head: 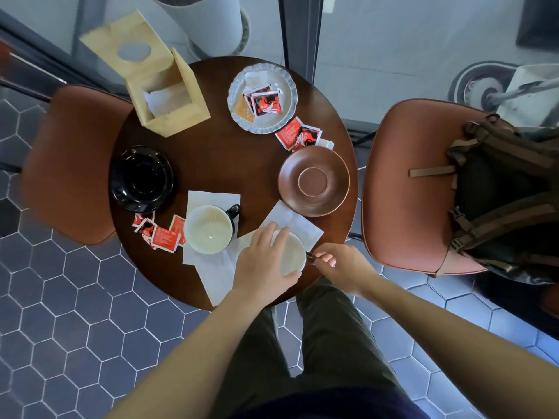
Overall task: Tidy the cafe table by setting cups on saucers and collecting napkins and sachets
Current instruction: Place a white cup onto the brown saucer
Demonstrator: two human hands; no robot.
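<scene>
A cream-lined cup [292, 255] stands on a white napkin [298, 220] at the near edge of the round table [223, 164]. My left hand [260, 261] grips the cup's rim and side. My right hand [338, 266] pinches its brown handle. A second cup [208, 229] with a black handle sits on another napkin [211, 196] to the left. An empty brown saucer [314, 180] lies at the right, an empty black saucer [140, 178] at the left. Red sachets lie loose near the black saucer [160, 232] and above the brown saucer [298, 135].
A grey scalloped plate [262, 98] at the back holds several sachets. A wooden napkin box [165, 86] stands open at the back left. Brown chairs flank the table; the right chair [402, 189] carries a dark backpack [502, 195].
</scene>
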